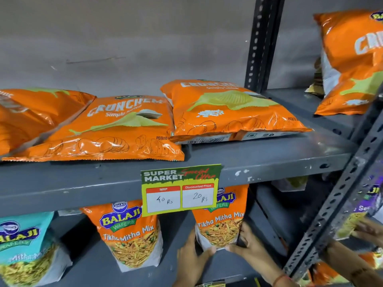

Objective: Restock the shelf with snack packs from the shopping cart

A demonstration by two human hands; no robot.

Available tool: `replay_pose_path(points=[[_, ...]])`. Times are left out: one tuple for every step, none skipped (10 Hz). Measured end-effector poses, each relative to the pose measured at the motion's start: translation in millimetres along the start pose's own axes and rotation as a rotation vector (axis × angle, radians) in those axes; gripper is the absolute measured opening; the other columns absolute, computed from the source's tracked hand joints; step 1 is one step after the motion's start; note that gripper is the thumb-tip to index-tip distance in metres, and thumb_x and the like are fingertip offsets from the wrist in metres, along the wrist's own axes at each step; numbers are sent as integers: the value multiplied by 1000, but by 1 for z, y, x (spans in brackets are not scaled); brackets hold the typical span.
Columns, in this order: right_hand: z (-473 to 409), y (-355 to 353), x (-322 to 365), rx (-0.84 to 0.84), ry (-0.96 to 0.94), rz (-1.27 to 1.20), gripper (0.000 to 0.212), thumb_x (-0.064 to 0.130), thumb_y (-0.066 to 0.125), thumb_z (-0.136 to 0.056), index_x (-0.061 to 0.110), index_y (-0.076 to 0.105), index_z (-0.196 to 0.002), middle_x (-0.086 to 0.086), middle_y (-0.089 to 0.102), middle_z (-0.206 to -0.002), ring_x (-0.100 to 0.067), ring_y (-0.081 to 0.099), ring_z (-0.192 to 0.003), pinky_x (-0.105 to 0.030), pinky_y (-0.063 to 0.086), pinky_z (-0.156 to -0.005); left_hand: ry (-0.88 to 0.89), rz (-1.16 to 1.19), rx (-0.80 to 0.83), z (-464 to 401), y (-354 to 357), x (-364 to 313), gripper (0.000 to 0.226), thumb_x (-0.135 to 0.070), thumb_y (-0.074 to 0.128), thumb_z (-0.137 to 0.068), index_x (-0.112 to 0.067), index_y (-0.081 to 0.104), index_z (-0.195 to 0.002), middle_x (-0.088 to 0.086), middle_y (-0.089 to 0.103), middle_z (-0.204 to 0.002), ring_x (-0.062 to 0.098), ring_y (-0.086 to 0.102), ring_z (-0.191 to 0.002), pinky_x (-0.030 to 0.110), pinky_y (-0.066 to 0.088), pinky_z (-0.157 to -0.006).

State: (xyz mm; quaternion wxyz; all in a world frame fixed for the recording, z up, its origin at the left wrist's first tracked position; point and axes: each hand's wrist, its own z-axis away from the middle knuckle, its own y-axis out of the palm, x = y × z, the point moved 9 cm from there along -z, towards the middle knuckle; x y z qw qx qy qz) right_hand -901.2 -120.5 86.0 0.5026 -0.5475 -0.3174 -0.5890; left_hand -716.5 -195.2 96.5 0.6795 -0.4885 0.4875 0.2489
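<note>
An orange Tikha Mitha Mix snack pack stands upright on the lower grey shelf, its top hidden behind a price tag. My left hand presses its lower left side. My right hand holds its right edge, so the pack is gripped between both hands. A second pack of the same kind stands to its left, and a teal Balaji pack is at the far left. The shopping cart is out of view.
Three orange Crunchem packs lie flat on the upper shelf, which carries a Super Market price tag. A slotted metal post stands close on the right. Beyond it, another person's hand holds a purple pack.
</note>
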Motion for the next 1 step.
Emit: replay_pose_path(points=[[16,0,4,-156,-64,-25,97,16,87,-63,39,30,-138,30,50,-128,6,48,-120,-18,37,-99,22,35,-8,7,-5,2,89,-76,70,-53,-51,37,-132,-35,57,-125,-5,55,-117,29,49,-101]])
